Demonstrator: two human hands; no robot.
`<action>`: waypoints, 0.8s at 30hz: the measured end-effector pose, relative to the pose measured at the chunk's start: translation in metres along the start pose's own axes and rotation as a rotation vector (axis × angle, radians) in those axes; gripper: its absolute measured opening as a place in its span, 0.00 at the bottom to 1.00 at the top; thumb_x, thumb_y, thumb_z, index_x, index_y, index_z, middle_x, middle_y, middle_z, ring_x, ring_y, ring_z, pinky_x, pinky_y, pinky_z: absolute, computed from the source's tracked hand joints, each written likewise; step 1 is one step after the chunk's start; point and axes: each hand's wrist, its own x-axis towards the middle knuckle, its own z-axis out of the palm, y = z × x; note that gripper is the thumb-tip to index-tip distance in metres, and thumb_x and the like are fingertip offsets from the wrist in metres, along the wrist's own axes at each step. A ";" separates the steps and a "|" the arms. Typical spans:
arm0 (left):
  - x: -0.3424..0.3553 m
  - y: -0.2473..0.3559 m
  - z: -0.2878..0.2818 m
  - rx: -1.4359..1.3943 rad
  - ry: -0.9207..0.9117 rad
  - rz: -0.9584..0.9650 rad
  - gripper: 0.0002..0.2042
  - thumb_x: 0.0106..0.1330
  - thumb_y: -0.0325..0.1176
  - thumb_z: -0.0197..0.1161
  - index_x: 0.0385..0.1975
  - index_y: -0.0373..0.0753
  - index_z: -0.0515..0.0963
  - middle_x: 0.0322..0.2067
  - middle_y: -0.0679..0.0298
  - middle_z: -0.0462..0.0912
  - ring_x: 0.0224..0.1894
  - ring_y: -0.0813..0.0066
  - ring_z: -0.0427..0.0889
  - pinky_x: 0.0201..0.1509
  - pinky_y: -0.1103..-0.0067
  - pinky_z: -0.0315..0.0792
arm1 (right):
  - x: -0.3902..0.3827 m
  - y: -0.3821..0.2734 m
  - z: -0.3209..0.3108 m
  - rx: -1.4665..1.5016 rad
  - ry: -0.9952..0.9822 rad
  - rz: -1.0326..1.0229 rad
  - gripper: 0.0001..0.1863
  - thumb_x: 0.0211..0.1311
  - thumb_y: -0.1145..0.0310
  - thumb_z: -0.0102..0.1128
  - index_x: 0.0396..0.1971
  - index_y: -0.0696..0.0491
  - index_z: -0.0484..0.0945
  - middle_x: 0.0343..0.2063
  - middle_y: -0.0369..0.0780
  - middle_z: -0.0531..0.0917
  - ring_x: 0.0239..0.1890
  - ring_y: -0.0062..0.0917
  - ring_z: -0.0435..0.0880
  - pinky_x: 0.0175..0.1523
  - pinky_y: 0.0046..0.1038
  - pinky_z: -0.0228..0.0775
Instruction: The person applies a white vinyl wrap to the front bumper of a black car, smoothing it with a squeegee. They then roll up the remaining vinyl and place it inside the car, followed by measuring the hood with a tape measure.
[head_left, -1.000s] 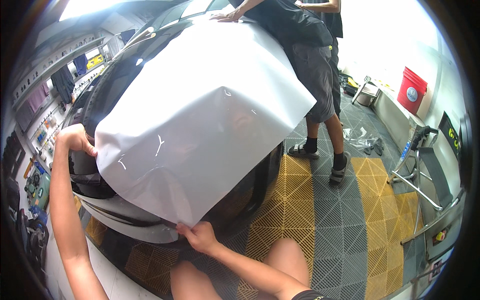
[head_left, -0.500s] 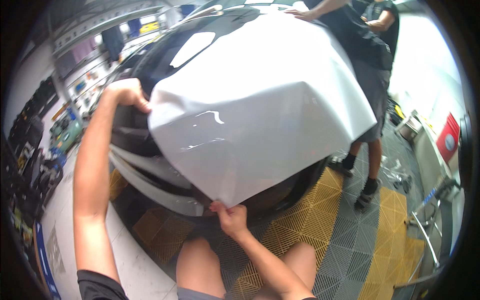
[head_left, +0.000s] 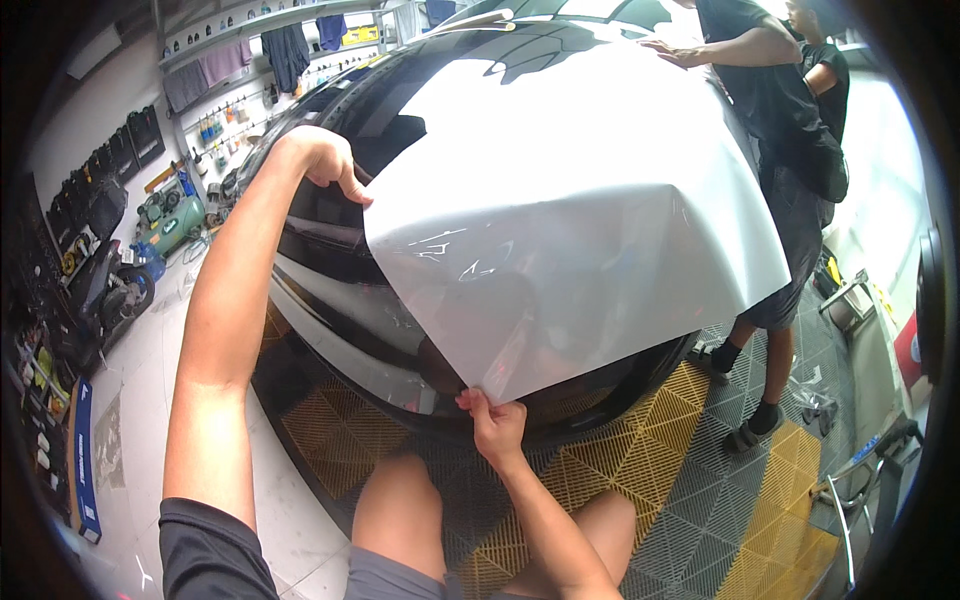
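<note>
A large white sheet (head_left: 590, 260) lies draped over the curved front of a glossy black car (head_left: 330, 230), creased across its middle. My left hand (head_left: 330, 165) grips the sheet's upper left corner, thumb pointing down. Lower down, my right hand (head_left: 495, 425) pinches the sheet's bottom corner beside the bumper. A co-worker (head_left: 745, 40) leans over the far right side of the sheet, a hand (head_left: 675, 55) resting near its top edge.
A second person (head_left: 830, 80) stands behind the co-worker. Shelves with hanging cloths (head_left: 285, 60) and a green compressor (head_left: 175, 225) are at the left. Yellow and grey floor tiles (head_left: 650, 430) lie underfoot. A folding metal frame (head_left: 850, 510) stands at the right.
The view has swung leftward, so car, sheet and people appear further right, showing more of the shop's left side. Both my hands keep hold of the same sheet corners.
</note>
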 end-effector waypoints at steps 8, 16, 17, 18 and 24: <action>-0.009 0.003 0.001 0.091 0.066 0.097 0.42 0.46 0.67 0.76 0.58 0.43 0.81 0.57 0.56 0.83 0.58 0.63 0.81 0.60 0.70 0.74 | -0.002 0.006 -0.003 -0.032 -0.031 0.040 0.12 0.71 0.68 0.61 0.34 0.61 0.87 0.29 0.43 0.90 0.33 0.24 0.89 0.42 0.26 0.80; -0.010 0.000 -0.002 0.154 0.099 0.105 0.48 0.44 0.69 0.74 0.58 0.33 0.79 0.56 0.50 0.82 0.59 0.58 0.80 0.62 0.70 0.73 | -0.001 0.010 -0.003 -0.114 -0.043 0.008 0.14 0.71 0.65 0.61 0.34 0.61 0.87 0.29 0.43 0.90 0.34 0.25 0.91 0.42 0.27 0.82; -0.009 -0.002 -0.002 0.153 0.109 0.133 0.47 0.45 0.67 0.75 0.57 0.32 0.79 0.55 0.50 0.83 0.58 0.57 0.81 0.61 0.70 0.74 | -0.001 0.011 -0.003 -0.108 -0.042 -0.002 0.14 0.71 0.65 0.61 0.34 0.61 0.87 0.29 0.43 0.90 0.34 0.25 0.91 0.42 0.27 0.82; -0.007 -0.003 -0.003 0.116 0.090 0.136 0.46 0.44 0.66 0.76 0.57 0.32 0.79 0.54 0.50 0.83 0.57 0.56 0.82 0.61 0.70 0.74 | -0.002 0.012 -0.003 -0.110 -0.038 -0.006 0.14 0.71 0.64 0.61 0.34 0.60 0.87 0.29 0.43 0.90 0.34 0.26 0.91 0.41 0.27 0.82; -0.013 0.002 0.004 0.062 0.236 0.098 0.50 0.38 0.56 0.83 0.62 0.33 0.75 0.56 0.44 0.80 0.59 0.56 0.79 0.61 0.70 0.72 | -0.001 0.011 -0.002 -0.112 -0.011 -0.025 0.17 0.69 0.56 0.61 0.31 0.54 0.88 0.24 0.45 0.86 0.27 0.37 0.88 0.31 0.33 0.76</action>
